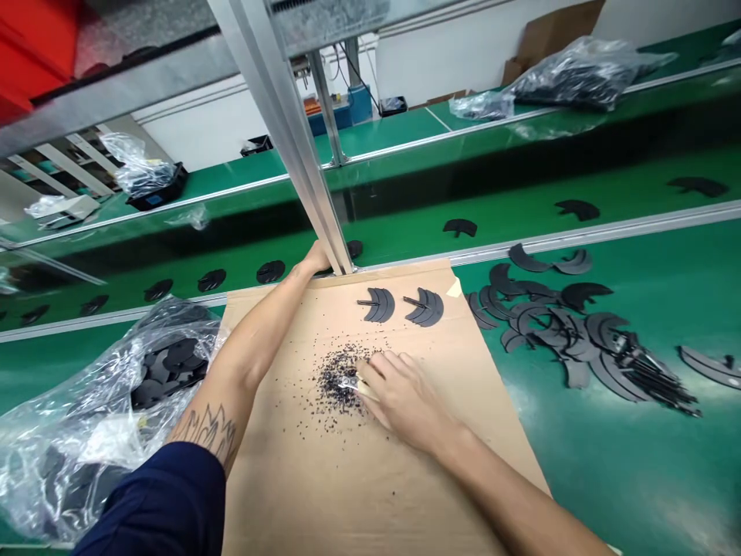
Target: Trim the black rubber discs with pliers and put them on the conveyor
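Many blk granules on cardbd

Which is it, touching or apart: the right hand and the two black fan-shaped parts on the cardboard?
Apart. The head view shows the right hand by the black granules, with cardboard between it and the fan-shaped parts.

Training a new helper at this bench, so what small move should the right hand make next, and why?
Probably sweep the black granules inward with the right hand: they lie scattered around a loose pile on the cardboard, and that hand already rests at the pile's edge.
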Tool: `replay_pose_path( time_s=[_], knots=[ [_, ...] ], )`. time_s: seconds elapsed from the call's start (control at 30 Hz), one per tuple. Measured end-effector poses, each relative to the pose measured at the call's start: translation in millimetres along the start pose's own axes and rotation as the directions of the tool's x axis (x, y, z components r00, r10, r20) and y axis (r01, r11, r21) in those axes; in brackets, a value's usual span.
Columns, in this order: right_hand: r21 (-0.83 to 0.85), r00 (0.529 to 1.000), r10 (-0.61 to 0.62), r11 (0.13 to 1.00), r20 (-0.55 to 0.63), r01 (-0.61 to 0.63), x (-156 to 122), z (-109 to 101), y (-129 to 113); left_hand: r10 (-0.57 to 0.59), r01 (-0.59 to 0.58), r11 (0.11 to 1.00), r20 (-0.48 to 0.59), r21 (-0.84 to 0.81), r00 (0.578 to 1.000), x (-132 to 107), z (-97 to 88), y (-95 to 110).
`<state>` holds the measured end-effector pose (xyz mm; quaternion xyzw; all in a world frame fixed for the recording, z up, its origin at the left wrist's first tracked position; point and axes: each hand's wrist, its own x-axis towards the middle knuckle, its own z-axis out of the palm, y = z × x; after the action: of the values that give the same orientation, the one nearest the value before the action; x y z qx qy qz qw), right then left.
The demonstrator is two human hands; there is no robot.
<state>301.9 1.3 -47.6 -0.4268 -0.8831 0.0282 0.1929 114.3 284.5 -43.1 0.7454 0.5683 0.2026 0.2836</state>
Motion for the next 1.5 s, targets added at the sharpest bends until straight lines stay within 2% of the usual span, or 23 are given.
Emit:
replay_pose_path(
  time_s=[0.07, 0.17, 0.27, 0.33, 0.4, 0.43, 0.5, 0.57, 0.67, 0.73, 0.77, 0.83, 0.87, 0.9, 0.97, 1.03, 1.1, 1.2, 1.3, 1.37, 1.43, 1.5],
  knots=[
    [0.010, 0.999, 0.042, 0.999, 0.016, -0.042, 0, 1, 2, -0.020, 0.027, 0.992, -0.058, 0.125, 0.998, -17, -18.5, -3],
    [-0.020, 0.997, 0.076, 0.997, 0.001, -0.076, 2, 1, 6, -0.026, 0.064, 0.962, -0.143, 0.267, 0.989, -59, -61.4, -9],
    [-0.096, 0.990, 0.021, 0.995, -0.139, -0.035, 7, 2, 11, -0.008, 0.075, 0.932, -0.185, 0.353, 0.983, -117, -98.2, -12],
    [-0.113, 0.971, -0.054, 0.993, -0.232, 0.028, 11, 4, 15, 0.002, 0.071, 0.921, -0.186, 0.383, 0.983, -159, -108.3, -11],
    [-0.090, 0.961, -0.076, 0.994, -0.267, 0.054, 17, 6, 16, 0.065, -0.012, 0.924, -0.127, 0.383, 0.990, -198, -103.4, -7],
    [-0.043, 0.956, -0.077, 0.997, -0.285, 0.068, 19, 6, 16, 0.158, -0.129, 0.922, -0.053, 0.365, 0.986, -216, -95.6, -5],
    [0.159, 0.942, -0.036, 0.983, -0.334, 0.093, 24, 7, 12, 0.334, -0.339, 0.899, 0.066, 0.277, 0.940, -245, -72.3, 0],
    [0.355, 0.947, -0.001, 0.927, -0.323, 0.122, 27, 7, 6, 0.418, -0.440, 0.873, 0.144, 0.209, 0.897, -265, -45.3, 5],
    [0.526, 0.966, 0.016, 0.841, -0.259, 0.127, 29, 7, -2, 0.433, -0.467, 0.865, 0.199, 0.181, 0.879, -280, -19.9, 12],
    [0.591, 0.978, 0.056, 0.803, -0.199, 0.074, 28, 8, -5, 0.425, -0.464, 0.867, 0.217, 0.182, 0.879, -285, -24.5, 11],
    [0.618, 0.982, 0.093, 0.785, -0.167, 0.030, 27, 8, -5, 0.378, -0.422, 0.878, 0.215, 0.224, 0.900, -287, -34.0, 8],
    [0.661, 0.978, 0.184, 0.747, -0.099, -0.073, 26, 9, -4, 0.201, -0.247, 0.895, 0.158, 0.371, 0.967, -289, -63.6, -6],
    [0.675, 0.970, 0.234, 0.727, -0.072, -0.125, 25, 9, -3, -0.077, 0.049, 0.818, 0.024, 0.573, 0.997, -289, -81.0, -15],
    [0.684, 0.959, 0.280, 0.709, -0.049, -0.172, 25, 8, -3, -0.204, 0.214, 0.738, -0.090, 0.640, 0.975, -289, -98.0, -25],
    [0.688, 0.939, 0.343, 0.683, -0.006, -0.245, 24, 7, -3, -0.318, 0.401, 0.610, -0.253, 0.683, 0.914, -287, -125.2, -48],
    [0.688, 0.931, 0.365, 0.670, 0.024, -0.280, 23, 6, -5, -0.366, 0.503, 0.528, -0.351, 0.684, 0.862, -284, -138.4, -67],
    [0.691, 0.933, 0.357, 0.665, 0.039, -0.283, 23, 5, -8, -0.382, 0.556, 0.485, -0.408, 0.675, 0.829, -281, -139.5, -80],
    [0.699, 0.938, 0.347, 0.665, 0.023, -0.263, 22, 4, -9, -0.360, 0.579, 0.481, -0.455, 0.658, 0.815, -280, -135.0, -89],
    [0.712, 0.933, 0.360, 0.654, 0.006, -0.257, 22, 3, -9, -0.309, 0.574, 0.500, -0.485, 0.649, 0.818, -290, -139.6, -86],
    [0.736, 0.922, 0.386, 0.619, 0.017, -0.273, 22, 0, -9, -0.187, 0.521, 0.578, -0.520, 0.628, 0.834, -301, -144.4, -79],
    [0.775, 0.904, 0.422, 0.549, 0.067, -0.314, 23, -3, -10, 0.018, 0.345, 0.741, -0.530, 0.576, 0.848, -313, -142.8, -66],
    [0.814, 0.879, 0.457, 0.455, 0.135, -0.362, 24, -6, -11, 0.186, 0.074, 0.893, -0.515, 0.443, 0.837, -322, -129.6, -50]
  ],
)
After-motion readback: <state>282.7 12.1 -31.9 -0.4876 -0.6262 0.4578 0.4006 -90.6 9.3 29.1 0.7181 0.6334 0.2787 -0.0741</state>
